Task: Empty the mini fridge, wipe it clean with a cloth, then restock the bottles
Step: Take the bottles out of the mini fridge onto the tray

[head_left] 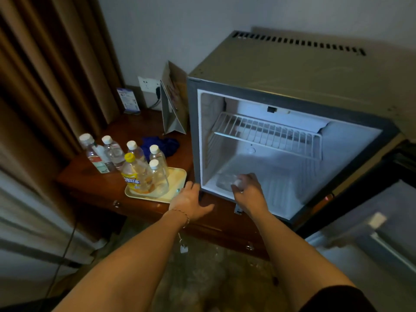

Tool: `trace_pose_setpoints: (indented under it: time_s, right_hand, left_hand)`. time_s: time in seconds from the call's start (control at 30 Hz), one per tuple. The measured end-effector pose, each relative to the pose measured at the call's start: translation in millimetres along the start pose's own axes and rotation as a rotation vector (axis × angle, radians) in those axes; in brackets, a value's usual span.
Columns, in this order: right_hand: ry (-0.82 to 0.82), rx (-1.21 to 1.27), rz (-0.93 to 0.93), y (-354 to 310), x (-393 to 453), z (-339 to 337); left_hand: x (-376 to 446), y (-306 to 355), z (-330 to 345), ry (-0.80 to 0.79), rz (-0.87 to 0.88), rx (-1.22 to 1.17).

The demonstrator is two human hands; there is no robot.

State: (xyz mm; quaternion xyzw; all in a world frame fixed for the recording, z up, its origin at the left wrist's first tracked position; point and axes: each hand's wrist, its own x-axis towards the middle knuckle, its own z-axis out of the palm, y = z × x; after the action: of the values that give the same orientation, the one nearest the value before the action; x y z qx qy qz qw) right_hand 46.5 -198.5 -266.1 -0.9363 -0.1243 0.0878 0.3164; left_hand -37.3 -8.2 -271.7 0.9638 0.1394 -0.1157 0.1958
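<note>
The mini fridge (292,104) stands open on a wooden desk (94,179). A clear water bottle (225,182) lies on its side on the fridge floor, and my right hand (247,190) grips it at the white-capped end. My left hand (191,202) rests open against the fridge's lower left corner, beside the cream tray (177,176). On the tray stand a yellow-capped drink bottle (134,174) and two clear bottles (158,174). Three more clear bottles (112,152) stand on the desk behind. A blue cloth (162,143) lies crumpled behind them.
A white wire shelf (267,134) spans the fridge's upper half. The open fridge door (378,233) hangs at lower right. A folded card stand (173,102), a small leaflet holder (128,100) and a wall socket (148,84) sit at the back. Brown curtains (51,70) hang on the left.
</note>
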Motion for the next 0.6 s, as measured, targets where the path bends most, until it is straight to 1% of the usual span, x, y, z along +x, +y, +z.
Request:
trace_pose_setpoints:
  time_s: [0.13, 0.23, 0.37, 0.6]
  right_hand:
    - [0.065, 0.026, -0.1, -36, -13, -2]
    - [0.088, 0.025, -0.134, -65, -23, 3]
    - [0.053, -0.014, -0.19, -113, -39, 19]
    - [-0.011, -0.073, -0.329, -202, -53, 66]
  left_hand:
    - [-16, -26, -26, 0.04, -0.003, -0.025]
    - [-33, -52, -45, 0.056, -0.03, -0.025]
    - [-64, -100, -69, 0.09, -0.045, -0.048]
    - [-107, -187, -108, 0.16, -0.159, -0.066]
